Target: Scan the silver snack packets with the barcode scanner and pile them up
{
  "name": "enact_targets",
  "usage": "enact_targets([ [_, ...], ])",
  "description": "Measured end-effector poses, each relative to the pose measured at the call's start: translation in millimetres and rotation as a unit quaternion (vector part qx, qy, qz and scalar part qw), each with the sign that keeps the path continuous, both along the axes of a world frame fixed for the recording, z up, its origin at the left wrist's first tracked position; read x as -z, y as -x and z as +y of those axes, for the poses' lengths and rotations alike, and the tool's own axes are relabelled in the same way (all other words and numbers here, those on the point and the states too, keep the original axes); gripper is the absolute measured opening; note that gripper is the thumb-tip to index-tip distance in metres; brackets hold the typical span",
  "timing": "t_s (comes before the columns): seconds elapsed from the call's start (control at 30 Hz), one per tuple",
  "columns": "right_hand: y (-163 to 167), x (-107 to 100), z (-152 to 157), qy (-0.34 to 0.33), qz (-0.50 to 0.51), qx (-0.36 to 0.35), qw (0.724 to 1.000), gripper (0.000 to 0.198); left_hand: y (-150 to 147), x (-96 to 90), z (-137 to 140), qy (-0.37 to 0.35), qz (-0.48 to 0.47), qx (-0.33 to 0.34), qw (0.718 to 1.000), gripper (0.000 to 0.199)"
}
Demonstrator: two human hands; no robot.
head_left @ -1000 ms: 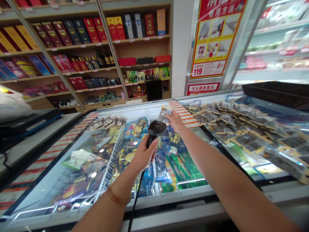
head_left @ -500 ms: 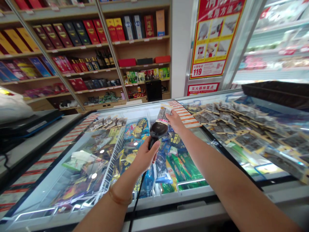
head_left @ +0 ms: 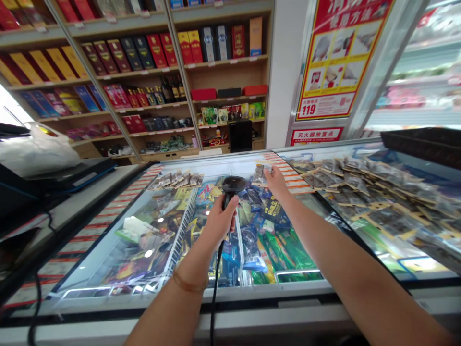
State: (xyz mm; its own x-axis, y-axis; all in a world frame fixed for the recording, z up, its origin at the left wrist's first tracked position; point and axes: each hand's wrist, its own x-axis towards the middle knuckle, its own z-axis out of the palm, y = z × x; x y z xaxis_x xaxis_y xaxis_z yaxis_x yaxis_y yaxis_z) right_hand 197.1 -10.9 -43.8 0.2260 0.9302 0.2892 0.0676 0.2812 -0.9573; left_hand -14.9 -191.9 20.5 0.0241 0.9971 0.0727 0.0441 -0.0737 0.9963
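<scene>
My left hand is closed round the handle of a black barcode scanner, whose cable hangs down towards me. Beyond it, to the right, my right hand pinches a small snack packet by its right side. The packet shows a clear window with dark contents, and the scanner head is a short way to its left. Both hands are above the glass top of a chest freezer. More packets of the same look lie in a pile on the right and a small row on the left.
Bagged frozen goods lie under the glass beside a white wire divider. A black tray stands at the right back. At the left are a counter and a white plastic bag. Shelves of boxes stand behind.
The packet has turned over, from its printed, labelled side to its clear-window side. It has moved slightly away from the scanner, whose head has tilted. The view has swung a little left.
</scene>
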Motion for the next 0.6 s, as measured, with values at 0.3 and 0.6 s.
enact_targets([
  [0.3, 77, -36, -8, 0.109, 0.049, -0.111, 0.987, 0.024, 94, -43.5, -7, -0.025, -0.028, -0.171, 0.984, 0.048],
  [0.6, 249, -65, 35, 0.111, 0.041, -0.137, 0.984, 0.017, 185, -43.2, -44, -0.023, -0.027, -0.281, 0.959, 0.048],
])
